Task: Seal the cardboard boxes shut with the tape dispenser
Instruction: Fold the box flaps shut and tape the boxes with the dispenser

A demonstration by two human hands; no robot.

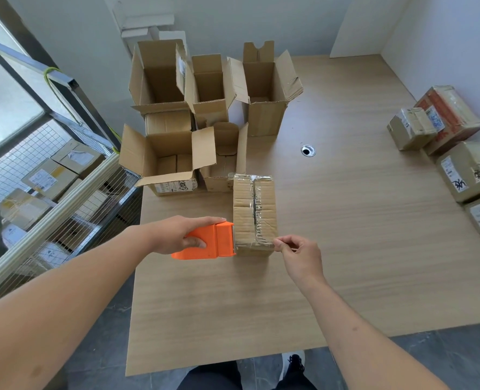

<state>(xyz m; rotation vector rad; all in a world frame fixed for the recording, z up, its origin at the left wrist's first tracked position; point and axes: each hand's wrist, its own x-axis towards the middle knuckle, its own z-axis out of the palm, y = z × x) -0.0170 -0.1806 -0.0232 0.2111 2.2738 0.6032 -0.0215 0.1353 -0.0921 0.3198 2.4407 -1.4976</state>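
Note:
A small closed cardboard box [254,212] lies on the wooden table [345,249], with clear tape along its centre seam. My left hand [179,233] grips the orange tape dispenser [205,242], whose blade end touches the box's near left corner. My right hand [298,254] pinches the tape end at the box's near right corner. A strip of clear tape spans the near edge between dispenser and fingers.
Several open empty boxes [171,161] stand at the table's back left. Several taped boxes [435,119] sit along the right edge. A wire cage cart [59,192] with parcels stands left of the table. A cable grommet [308,150] is mid-table.

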